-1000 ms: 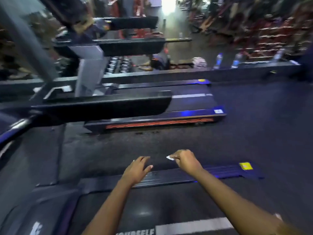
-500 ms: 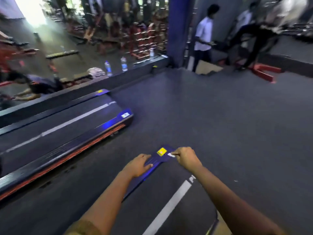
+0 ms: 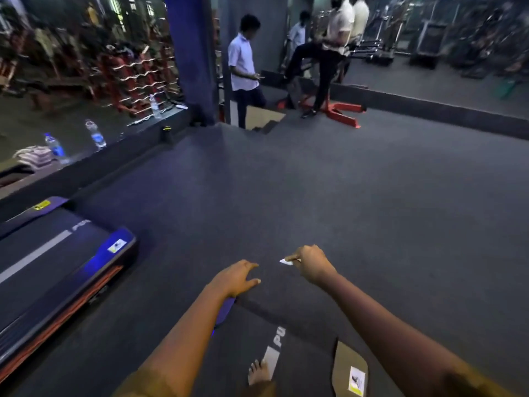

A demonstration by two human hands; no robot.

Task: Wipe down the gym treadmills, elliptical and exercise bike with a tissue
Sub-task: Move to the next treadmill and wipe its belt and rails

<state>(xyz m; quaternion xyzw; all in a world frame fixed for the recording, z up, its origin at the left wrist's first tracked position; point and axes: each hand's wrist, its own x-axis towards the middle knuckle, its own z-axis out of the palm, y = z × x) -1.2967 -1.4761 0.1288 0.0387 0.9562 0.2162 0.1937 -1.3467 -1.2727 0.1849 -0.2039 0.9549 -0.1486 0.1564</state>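
Note:
My right hand (image 3: 313,265) pinches a small white tissue (image 3: 286,261) in the air over the dark gym floor. My left hand (image 3: 236,277) hovers beside it, fingers loosely spread and holding nothing. Below my arms lies the rear end of a treadmill belt (image 3: 252,333) with a white stripe and lettering; my bare foot (image 3: 259,372) stands on it. A second treadmill (image 3: 54,265) with a blue side rail and orange trim lies at the left.
Water bottles (image 3: 96,133) stand on a low ledge (image 3: 114,156) at the left in front of a mirror. A blue pillar (image 3: 191,58) rises ahead. Two people (image 3: 244,67) stand by a red-framed machine (image 3: 340,113) at the back. Open grey floor (image 3: 343,181) stretches ahead.
The view has swung right, away from the treadmills toward the open floor. My hands keep the same pose, now past the treadmill's rear end, the right still pinching the tissue.

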